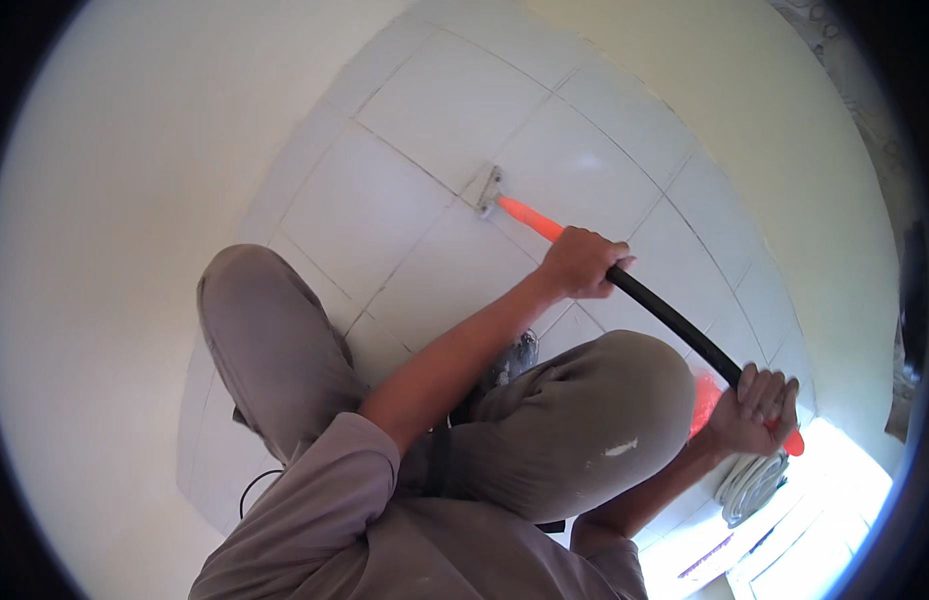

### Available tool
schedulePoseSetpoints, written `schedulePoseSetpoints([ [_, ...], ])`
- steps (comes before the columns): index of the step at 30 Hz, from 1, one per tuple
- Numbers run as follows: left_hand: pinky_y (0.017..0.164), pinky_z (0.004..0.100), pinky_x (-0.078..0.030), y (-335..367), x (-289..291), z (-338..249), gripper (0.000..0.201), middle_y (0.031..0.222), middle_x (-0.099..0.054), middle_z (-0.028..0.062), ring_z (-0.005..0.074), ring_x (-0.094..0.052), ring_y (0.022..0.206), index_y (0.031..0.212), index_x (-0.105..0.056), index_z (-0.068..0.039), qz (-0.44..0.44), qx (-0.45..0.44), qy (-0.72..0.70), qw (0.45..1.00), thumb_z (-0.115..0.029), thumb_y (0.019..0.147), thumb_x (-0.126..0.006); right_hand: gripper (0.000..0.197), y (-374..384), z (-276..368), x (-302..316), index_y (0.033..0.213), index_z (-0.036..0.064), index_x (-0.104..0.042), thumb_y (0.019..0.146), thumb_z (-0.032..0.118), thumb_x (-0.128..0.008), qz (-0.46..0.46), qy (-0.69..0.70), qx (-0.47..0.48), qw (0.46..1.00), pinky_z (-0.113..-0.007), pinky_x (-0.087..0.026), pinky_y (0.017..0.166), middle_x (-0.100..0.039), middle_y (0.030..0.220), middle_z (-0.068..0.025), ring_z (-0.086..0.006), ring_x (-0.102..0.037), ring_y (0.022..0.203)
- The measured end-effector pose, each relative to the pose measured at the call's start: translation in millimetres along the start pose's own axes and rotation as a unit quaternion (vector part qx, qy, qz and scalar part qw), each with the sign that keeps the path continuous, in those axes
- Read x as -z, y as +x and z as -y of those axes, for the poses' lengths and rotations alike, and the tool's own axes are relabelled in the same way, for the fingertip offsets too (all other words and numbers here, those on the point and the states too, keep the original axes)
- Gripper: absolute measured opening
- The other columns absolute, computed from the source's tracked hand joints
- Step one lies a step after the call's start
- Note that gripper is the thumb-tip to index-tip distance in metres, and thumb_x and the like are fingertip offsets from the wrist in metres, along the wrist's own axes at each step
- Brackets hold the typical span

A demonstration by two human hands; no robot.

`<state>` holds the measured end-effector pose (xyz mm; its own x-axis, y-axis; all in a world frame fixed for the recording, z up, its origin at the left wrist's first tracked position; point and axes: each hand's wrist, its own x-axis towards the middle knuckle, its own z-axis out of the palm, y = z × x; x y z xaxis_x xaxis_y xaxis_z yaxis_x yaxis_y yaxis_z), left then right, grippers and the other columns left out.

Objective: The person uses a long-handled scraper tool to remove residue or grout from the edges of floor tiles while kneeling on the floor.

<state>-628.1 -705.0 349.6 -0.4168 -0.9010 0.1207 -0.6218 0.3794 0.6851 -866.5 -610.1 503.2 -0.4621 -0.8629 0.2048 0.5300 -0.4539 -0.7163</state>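
A scraper (674,322) with a long black and orange handle slants across the white tiled floor (404,200). Its short, wide grey head rests on the floor where tile joints meet. My left hand (584,262) is closed round the handle low down, near its orange section. Up at the handle's top end, close to the orange tip, my right hand (756,412) is wrapped round it. Both my knees are bent, and the tool passes beyond my right knee.
Pale walls (114,250) rise on the left and right. Beside my right forearm lie a red thing (704,400), partly hidden, and a coil of pale cable or hose (752,488). Bright light falls at the lower right. My shoe (519,355) shows between my legs.
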Motion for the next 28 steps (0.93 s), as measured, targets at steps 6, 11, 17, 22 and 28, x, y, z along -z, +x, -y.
schedulePoseSetpoints([
  [6, 0.055, 0.0449, -0.044, 6, -19, -64, 0.01, 0.061, -0.061, 0.0065, 0.0319, -0.061, 0.06, 0.079, -0.063, -0.016, 0.002, -0.082, -0.053, 0.995, -0.024, 0.081, -0.068, 0.036, 9, 76, 12, 0.062, 0.0147, -0.035, 0.095, 0.006, -0.045, 0.089, 0.052, 0.027, 0.994, -0.026, -0.025, 0.045, -0.03, 0.048, 0.0004, -0.0075, -0.023, 0.037],
  [11, 0.054, 0.0451, -0.044, 5, -3, -68, 0.008, 0.063, -0.062, 0.0057, 0.0314, -0.062, 0.061, 0.08, -0.063, -0.017, 0.001, -0.031, -0.023, 0.999, -0.021, 0.075, -0.068, 0.034, 4, 71, -3, 0.063, 0.0152, -0.036, 0.095, 0.007, -0.045, 0.031, 0.013, 0.016, 0.999, -0.026, -0.027, 0.046, -0.03, 0.048, 0.0014, -0.0086, -0.024, 0.038],
  [17, 0.053, 0.0456, -0.043, 11, -13, -73, 0.009, 0.06, -0.06, 0.0055, 0.0324, -0.06, 0.059, 0.075, -0.062, -0.018, -0.007, -0.104, -0.045, 0.994, -0.023, 0.077, -0.069, 0.034, -17, 82, 14, 0.064, 0.0153, -0.033, 0.093, 0.006, -0.048, 0.031, 0.035, 0.041, 0.998, -0.024, -0.03, 0.054, -0.027, 0.051, 0.0015, -0.0081, -0.022, 0.04],
  [22, 0.051, 0.046, -0.041, 25, 14, -21, 0.025, 0.053, -0.054, 0.0071, 0.0335, -0.057, 0.053, 0.063, -0.058, -0.015, 0.004, -0.099, -0.036, 0.994, -0.026, 0.082, -0.07, 0.027, -28, 31, -40, 0.068, 0.0137, -0.038, 0.092, 0.009, -0.047, -0.109, -0.077, 0.062, 0.989, -0.025, -0.028, 0.049, -0.029, 0.051, 0.0011, -0.007, -0.024, 0.04],
  [28, 0.055, 0.044, -0.042, 42, 9, -16, 0.023, 0.053, -0.055, 0.0068, 0.033, -0.06, 0.058, 0.065, -0.059, -0.013, 0.007, -0.081, -0.043, 0.996, -0.024, 0.079, -0.074, 0.036, -9, 25, -41, 0.063, 0.0161, -0.033, 0.094, 0.015, -0.051, -0.104, -0.049, 0.046, 0.992, -0.025, -0.028, 0.05, -0.029, 0.049, 0.0008, -0.0083, -0.024, 0.038],
])
